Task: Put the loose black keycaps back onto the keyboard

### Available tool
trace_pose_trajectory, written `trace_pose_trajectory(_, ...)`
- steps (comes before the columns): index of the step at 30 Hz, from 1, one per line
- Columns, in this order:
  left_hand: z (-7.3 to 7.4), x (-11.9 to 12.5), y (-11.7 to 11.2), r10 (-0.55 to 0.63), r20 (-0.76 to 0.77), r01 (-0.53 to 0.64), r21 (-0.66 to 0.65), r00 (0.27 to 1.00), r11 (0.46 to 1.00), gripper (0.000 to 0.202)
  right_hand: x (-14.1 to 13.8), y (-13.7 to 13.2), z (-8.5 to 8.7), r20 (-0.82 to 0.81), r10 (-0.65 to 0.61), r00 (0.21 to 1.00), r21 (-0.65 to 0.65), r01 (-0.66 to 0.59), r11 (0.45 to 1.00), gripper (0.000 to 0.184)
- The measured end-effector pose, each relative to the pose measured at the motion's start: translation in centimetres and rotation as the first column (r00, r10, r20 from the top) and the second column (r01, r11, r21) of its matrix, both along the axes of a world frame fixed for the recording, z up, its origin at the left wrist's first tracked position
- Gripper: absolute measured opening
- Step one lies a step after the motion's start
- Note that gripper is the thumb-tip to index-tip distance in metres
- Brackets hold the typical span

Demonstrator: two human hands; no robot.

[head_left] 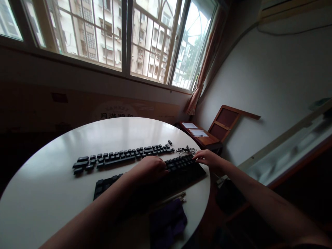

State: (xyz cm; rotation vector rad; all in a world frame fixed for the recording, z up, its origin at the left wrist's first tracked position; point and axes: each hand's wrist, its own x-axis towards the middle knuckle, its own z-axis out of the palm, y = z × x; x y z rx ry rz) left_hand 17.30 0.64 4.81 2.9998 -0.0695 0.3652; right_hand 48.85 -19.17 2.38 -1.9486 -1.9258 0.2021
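Note:
A black keyboard (185,174) lies at a slant on the round white table (46,186). Over its middle, my left hand (154,165) is closed with curled fingers, their tips hidden behind the hand and against the keys. At the keyboard's far right corner, my right hand (206,157) has its thumb and fingers bent together on the keys; whatever is between them is too small to make out. Beyond the keyboard, loose black keycaps (116,159) are laid out in rows like a keyboard's layout. My left forearm covers part of the keyboard.
A coiled black cable (186,150) lies behind the keyboard. Nearer me are a thin, light-coloured tool (172,198) and a purple cloth (168,221), close to the table's right edge. A wooden chair (218,128) with papers on its seat stands by the wall, below a barred window (124,34).

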Motion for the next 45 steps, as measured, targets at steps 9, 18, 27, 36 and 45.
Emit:
trace_pose_trajectory(9, -0.2, 0.1, 0.3, 0.037, -0.016, -0.037, -0.005, 0.999, 0.999, 0.028, -0.9, 0.0, -0.6, 0.229, 0.010, 0.973, 0.026, -0.016, 1.000, 0.018)
trace_pose_trajectory(18, -0.1, 0.1, 0.2, 0.034, -0.024, -0.034, -0.012, 0.999, 0.999, 0.027, -1.4, -1.1, -3.3, -0.059, -0.089, 0.994, 0.241, 0.101, 0.965, 0.019)
trace_pose_trajectory(27, 0.0, 0.1, 0.1, 0.023, -0.046, -0.024, -0.012, 0.999, 1.000, 0.026, -1.7, -1.2, -3.4, -0.129, -0.101, 0.987, 0.268, 0.133, 0.954, 0.019)
trace_pose_trajectory(36, 0.2, 0.0, 0.0, 0.022, -0.045, -0.023, -0.022, 0.999, 0.999, 0.026, -0.5, -0.7, -2.1, -0.062, -0.022, 0.998, 0.162, 0.032, 0.986, 0.021)
trace_pose_trajectory(45, 0.1, 0.0, 0.0, 0.016, -0.031, -0.017, -0.031, 0.999, 0.999, 0.026, -0.5, -0.7, -1.9, -0.021, 0.008, 1.000, 0.125, -0.005, 0.992, 0.022)
